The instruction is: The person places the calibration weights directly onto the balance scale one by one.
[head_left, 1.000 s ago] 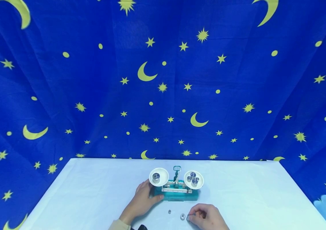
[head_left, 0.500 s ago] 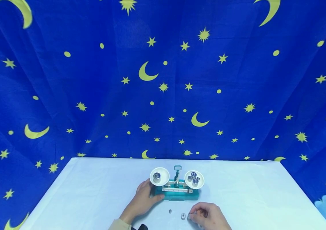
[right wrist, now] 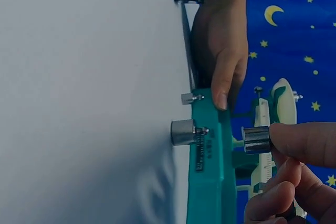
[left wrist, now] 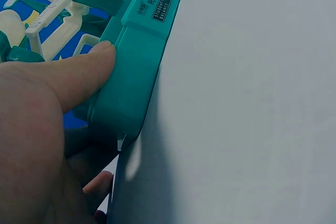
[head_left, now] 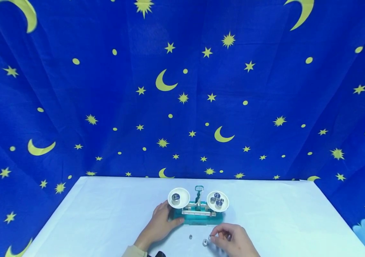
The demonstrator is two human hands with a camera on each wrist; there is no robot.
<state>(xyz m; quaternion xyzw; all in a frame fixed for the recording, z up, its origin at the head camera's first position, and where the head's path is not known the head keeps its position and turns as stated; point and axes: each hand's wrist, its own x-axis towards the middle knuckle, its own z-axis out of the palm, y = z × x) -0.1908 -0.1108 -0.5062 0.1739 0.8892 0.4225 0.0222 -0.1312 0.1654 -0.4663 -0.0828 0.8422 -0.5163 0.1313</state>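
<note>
On the near middle of the worktop (head_left: 105, 214), in the head view, a teal balance scale (head_left: 197, 217) stands with one weight in its left pan (head_left: 178, 197) and several in its right pan (head_left: 218, 201). The left hand (head_left: 160, 225) rests against the scale's left end. The right hand (head_left: 230, 242) is curled just in front of it, beside two loose weights (head_left: 204, 242) on the cloth. A knock on the base could set both pans swinging and tip the weights out.

In the left wrist view, the left hand (left wrist: 47, 103) lies with its thumb straight along the teal scale base (left wrist: 136, 72) and its other fingers tucked beneath, steadying it. Pressing harder might slide the base on the smooth covering.

In the right wrist view, the right hand (right wrist: 294, 171) pinches a small metal weight (right wrist: 256, 139) between thumb and fingers, lifted clear of the worktop, near the scale. It is small and polished, so a light pinch could let it slip and roll.

The worktop is covered in pale blue-white cloth. Behind and on both sides hangs a deep blue curtain (head_left: 182, 89) printed with yellow moons and stars.
</note>
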